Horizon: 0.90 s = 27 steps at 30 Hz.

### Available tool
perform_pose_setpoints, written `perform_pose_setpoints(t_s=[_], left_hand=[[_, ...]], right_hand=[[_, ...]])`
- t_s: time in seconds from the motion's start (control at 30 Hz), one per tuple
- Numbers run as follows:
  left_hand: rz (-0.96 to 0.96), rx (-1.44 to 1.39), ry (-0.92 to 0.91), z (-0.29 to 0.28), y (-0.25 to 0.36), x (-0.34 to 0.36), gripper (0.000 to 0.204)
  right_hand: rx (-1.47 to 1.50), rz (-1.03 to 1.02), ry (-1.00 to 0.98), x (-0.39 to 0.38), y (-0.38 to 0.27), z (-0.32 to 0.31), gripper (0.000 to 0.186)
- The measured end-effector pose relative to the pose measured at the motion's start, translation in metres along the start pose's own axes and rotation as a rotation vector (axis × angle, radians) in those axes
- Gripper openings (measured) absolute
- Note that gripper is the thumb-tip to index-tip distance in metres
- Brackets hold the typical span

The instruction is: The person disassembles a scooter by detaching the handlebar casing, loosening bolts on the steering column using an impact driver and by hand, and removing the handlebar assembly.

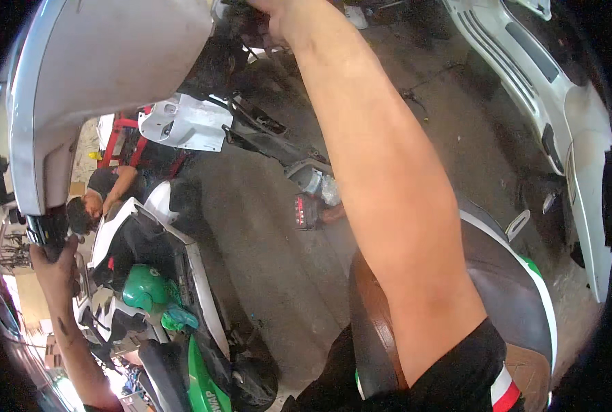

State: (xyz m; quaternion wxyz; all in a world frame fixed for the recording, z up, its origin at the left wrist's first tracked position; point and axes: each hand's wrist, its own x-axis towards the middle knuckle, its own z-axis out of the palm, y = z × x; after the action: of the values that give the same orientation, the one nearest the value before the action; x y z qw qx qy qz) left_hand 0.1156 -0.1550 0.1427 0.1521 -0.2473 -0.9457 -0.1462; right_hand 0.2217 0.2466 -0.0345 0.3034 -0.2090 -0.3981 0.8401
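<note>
A large light grey scooter body panel (117, 51) spans the upper left, tilted up in front of me. My left hand (57, 261) is at its lower end, fingers closed around a black fitting (50, 229) there. My right arm stretches up across the middle to my right hand (273, 22), cut off by the upper edge beside the panel's far side. Its fingers are curled at dark parts, and what exactly they grip is hard to make out. Just below me is a brown and grey seat (498, 295) with white trim.
Another person (110, 192) crouches at left behind a white and black scooter (196, 268) carrying a green helmet (144, 287). A white panel (186, 123) rests on dark scooter parts at centre, near a black battery (304, 213). More white bodywork (580, 178) runs along the right.
</note>
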Motion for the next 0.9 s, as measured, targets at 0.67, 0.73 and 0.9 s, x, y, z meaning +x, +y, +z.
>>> perform_pose_setpoints(t_s=[0.67, 0.73, 0.9], left_hand=[[0.314, 0.236, 0.244, 0.012, -0.014, -0.001, 0.029], [0.275, 0.218, 0.225, 0.014, 0.002, 0.013, 0.030], [0.346, 0.203, 0.202, 0.009, -0.011, 0.065, 0.030]], right_hand=[[-0.784, -0.434, -0.183, -0.058, -0.050, -0.058, 0.065], [-0.974, -0.617, -0.029, -0.052, -0.041, -0.067, 0.046], [-1.021, -0.568, 0.008, -0.035, -0.030, -0.066, 0.051]])
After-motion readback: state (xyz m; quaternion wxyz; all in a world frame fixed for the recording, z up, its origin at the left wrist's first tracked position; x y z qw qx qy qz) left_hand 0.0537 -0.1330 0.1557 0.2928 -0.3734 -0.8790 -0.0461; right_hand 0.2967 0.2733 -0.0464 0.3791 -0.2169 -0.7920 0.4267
